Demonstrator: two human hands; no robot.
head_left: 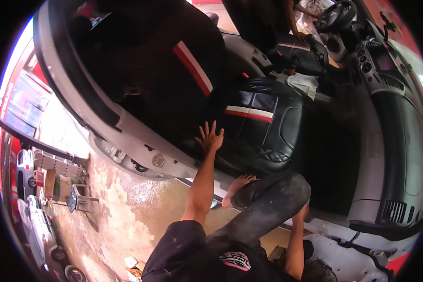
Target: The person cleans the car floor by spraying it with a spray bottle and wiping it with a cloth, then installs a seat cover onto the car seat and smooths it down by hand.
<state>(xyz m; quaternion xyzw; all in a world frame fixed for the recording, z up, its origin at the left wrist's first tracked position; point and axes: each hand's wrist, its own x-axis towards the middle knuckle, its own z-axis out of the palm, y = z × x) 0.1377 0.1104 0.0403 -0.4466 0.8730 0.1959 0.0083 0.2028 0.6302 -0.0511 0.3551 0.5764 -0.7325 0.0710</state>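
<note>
Left hand [211, 140] reaches to the near side of the black seat [258, 127], fingers [214, 127] spread apart. Striped cushion [249, 114] lies just right of them, backrest [193, 69] up and left; contact, cannot tell. Right hand [301, 213] beside the bent knee [297, 188], fingers mostly hidden: apart or together, cannot tell. White cloth [303, 85] past the seat.
</note>
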